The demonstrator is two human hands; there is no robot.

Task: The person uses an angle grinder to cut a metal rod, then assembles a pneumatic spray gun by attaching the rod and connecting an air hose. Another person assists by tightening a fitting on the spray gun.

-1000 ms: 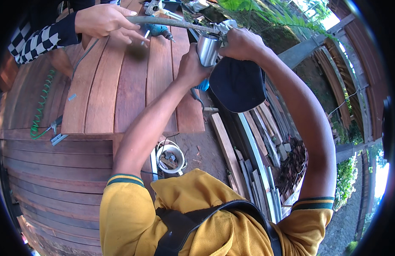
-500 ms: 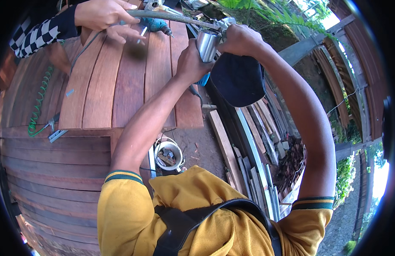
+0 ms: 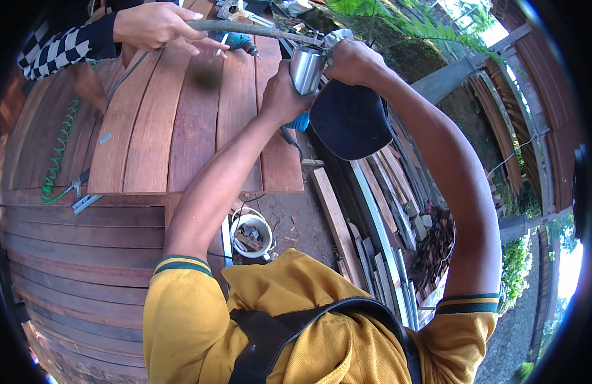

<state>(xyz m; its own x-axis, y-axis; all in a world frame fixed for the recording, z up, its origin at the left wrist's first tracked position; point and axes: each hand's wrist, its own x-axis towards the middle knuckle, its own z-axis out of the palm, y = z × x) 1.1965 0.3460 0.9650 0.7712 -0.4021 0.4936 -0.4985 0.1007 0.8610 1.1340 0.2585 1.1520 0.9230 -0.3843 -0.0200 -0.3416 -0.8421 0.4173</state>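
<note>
Left hand grips a steel cup under the tip of a rod

Far left of the cup, a green hose [image 3: 65, 147] lies in coils. Nearer on that side, a co-worker's hand [image 3: 156, 25] reaches in from a checkered sleeve [image 3: 69, 54], its fingers at the left end of the rod [image 3: 257, 29]. A thin white stick [image 3: 221, 45] juts by those fingers.

The plank table [image 3: 152, 134] spreads left of and below the cup, and a drill [image 3: 241, 43] lies on it, left of the cup. A white bucket [image 3: 252, 251] holding scraps stands well below the cup.

The left hand [image 3: 284, 96] is wrapped snugly round the cup [image 3: 307, 72]. The rod's right end comes to just above the cup's rim; whether they touch, I cannot tell.

Just right of the cup, the right hand [image 3: 355, 63] has its fingers curled in beside a crumpled grey lump [image 3: 339, 36]; what they have hold of is hidden. Dark cloth [image 3: 352, 125] hangs below that hand, right of the cup. Boards [image 3: 337, 224] lie farther below, and ferns [image 3: 411, 29] grow upper right of the cup.
</note>
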